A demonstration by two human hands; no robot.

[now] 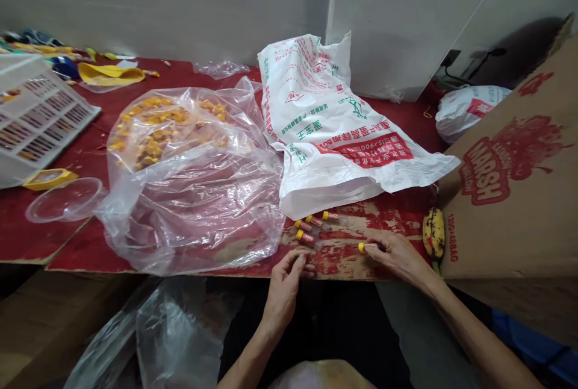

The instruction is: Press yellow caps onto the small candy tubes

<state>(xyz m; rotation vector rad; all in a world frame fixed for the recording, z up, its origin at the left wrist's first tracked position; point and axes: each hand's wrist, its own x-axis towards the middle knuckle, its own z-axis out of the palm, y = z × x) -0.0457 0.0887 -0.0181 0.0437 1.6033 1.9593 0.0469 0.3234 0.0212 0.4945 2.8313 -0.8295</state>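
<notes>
My right hand (395, 256) is closed around a small tube with a yellow cap (362, 247), above the table's front edge. My left hand (291, 271) is at the table edge, fingers curled and thumb near the index finger; whether anything small is between them is hidden. Just beyond it lie several clear tubes (307, 237) with yellow caps and reddish contents. A large clear plastic bag (203, 190) holding many yellow caps (153, 130) rests left of them. Behind the tubes is a white printed woven sack (334, 130).
A white slotted basket (40, 118) stands at the left, near a yellow piece (50, 179) and a clear round lid (65, 199). On the right are a banana (434, 235) and a large cardboard box (515, 196). A white bag (467, 109) sits behind the box.
</notes>
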